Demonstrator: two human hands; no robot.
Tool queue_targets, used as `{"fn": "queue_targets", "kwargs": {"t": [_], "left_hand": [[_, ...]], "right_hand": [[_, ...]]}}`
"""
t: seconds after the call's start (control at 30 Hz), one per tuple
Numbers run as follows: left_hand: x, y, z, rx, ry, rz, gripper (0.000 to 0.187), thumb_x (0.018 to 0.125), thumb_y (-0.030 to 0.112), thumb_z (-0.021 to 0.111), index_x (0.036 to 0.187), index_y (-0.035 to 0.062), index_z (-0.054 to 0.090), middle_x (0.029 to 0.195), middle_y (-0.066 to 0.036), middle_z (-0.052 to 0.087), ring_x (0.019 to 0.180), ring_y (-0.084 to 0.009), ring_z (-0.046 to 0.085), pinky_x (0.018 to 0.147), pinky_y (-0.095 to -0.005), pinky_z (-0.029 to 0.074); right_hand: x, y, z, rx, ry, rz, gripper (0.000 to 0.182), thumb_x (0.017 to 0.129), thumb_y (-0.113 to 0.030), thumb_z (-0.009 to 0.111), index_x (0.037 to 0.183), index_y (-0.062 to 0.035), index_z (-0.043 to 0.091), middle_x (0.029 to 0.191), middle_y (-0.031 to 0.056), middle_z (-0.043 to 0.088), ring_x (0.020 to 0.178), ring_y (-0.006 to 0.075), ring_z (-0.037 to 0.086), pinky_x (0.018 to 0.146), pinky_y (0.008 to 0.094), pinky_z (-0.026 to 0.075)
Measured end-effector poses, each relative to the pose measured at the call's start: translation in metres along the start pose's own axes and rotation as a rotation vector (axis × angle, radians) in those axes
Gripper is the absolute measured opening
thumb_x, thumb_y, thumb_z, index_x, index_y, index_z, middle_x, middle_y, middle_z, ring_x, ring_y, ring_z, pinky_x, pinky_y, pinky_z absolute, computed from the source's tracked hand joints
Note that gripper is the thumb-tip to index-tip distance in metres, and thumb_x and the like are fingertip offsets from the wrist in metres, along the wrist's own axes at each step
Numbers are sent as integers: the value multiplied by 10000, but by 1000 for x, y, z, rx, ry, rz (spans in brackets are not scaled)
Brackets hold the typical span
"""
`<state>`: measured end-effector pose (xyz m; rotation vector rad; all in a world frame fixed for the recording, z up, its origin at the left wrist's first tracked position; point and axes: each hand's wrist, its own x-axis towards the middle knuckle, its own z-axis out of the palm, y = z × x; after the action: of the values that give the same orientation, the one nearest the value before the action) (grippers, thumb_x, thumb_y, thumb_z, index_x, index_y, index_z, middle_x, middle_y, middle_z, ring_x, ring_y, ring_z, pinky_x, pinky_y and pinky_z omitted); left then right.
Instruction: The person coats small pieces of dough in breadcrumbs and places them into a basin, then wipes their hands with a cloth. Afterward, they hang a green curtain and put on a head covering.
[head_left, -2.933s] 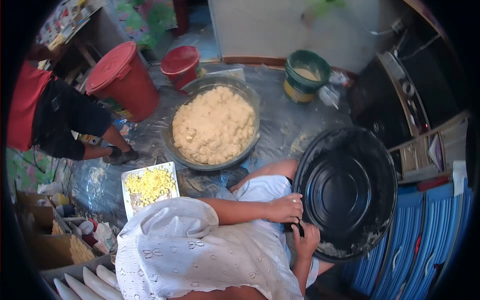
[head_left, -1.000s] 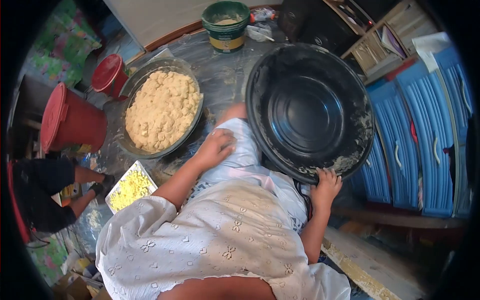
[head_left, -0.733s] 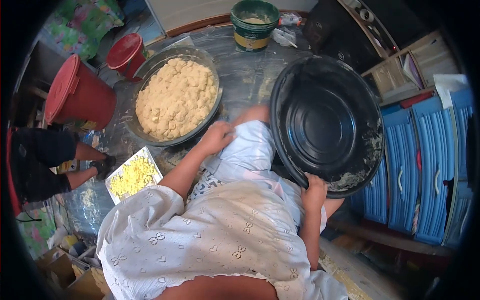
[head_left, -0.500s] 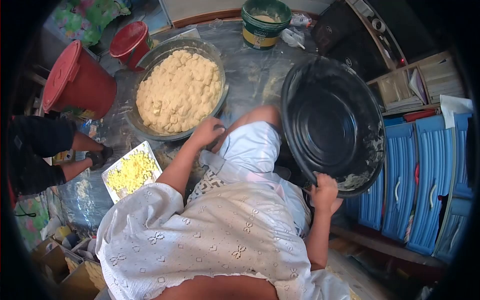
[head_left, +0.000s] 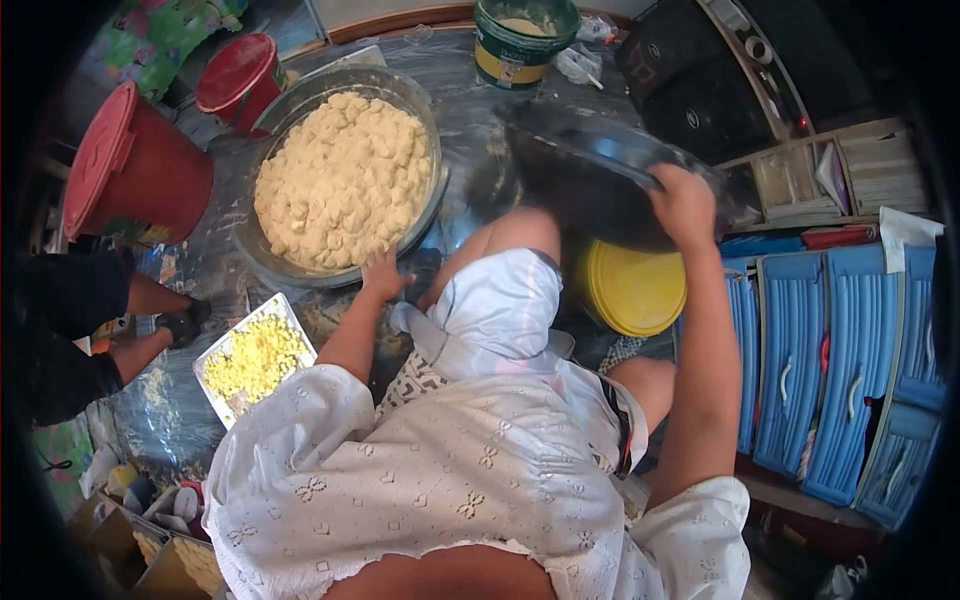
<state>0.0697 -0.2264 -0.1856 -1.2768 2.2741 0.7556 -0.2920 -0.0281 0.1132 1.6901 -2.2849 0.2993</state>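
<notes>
My right hand (head_left: 686, 205) grips the rim of a large black basin (head_left: 600, 180), which is tilted up and blurred at the right front. At the near rim of a grey basin (head_left: 438, 200) full of lumpy pale dough (head_left: 340, 180), my left hand (head_left: 384, 275) rests with its fingers spread. Left of that hand, a white tray (head_left: 216, 392) holds chopped yellow pieces (head_left: 256, 358). A round yellow lid or container (head_left: 638, 288) shows below the black basin.
Two red buckets (head_left: 150, 170) stand at the left, near a person's legs (head_left: 150, 310). A green bucket (head_left: 525, 45) is at the far middle. Blue drawers (head_left: 800, 360) and a wooden shelf (head_left: 800, 180) line the right side.
The black basin has been raised and tilted away by my right hand, uncovering the yellow round thing. My left hand has moved onto the dough basin's near rim, its fingers now spread.
</notes>
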Motion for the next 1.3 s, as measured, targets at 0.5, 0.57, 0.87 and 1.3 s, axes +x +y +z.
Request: {"fn": "queue_targets", "kwargs": {"t": [0.5,0.57,0.87,1.3], "left_hand": [[12,-5,7,57,-71,24,1122,653,550,692,1448,195,-15,1497,-151,69,1366,-404,14,1054,-596,36],[7,-4,3,30,-79,38,1125,640,545,702,1447,187,4,1495,-153,65,1364,-407,5,1046,-609,42],[10,-8,12,62,-24,65,1130,643,536,705,1447,197,-12,1489,-162,99,1358,-424,27,1035,-623,67],[9,-5,2,11,-85,67,1089,677,509,694,1446,195,-11,1486,-157,118,1361,-417,28,1042,-609,72]], "right_hand": [[-58,-12,231,556,-226,709,434,737,-198,697,1131,-72,565,1211,195,500,1205,349,410,1035,418,307],[-71,-45,207,282,-320,538,481,737,-223,694,1173,-91,538,1279,171,445,1248,335,356,1048,469,257],[-191,-27,162,-366,-948,471,626,766,-303,639,1334,-164,416,1514,23,33,1365,310,157,1067,552,170],[-188,-7,72,81,-990,720,642,741,-457,610,1251,-84,499,1276,160,497,1181,328,469,1000,517,303]]}}
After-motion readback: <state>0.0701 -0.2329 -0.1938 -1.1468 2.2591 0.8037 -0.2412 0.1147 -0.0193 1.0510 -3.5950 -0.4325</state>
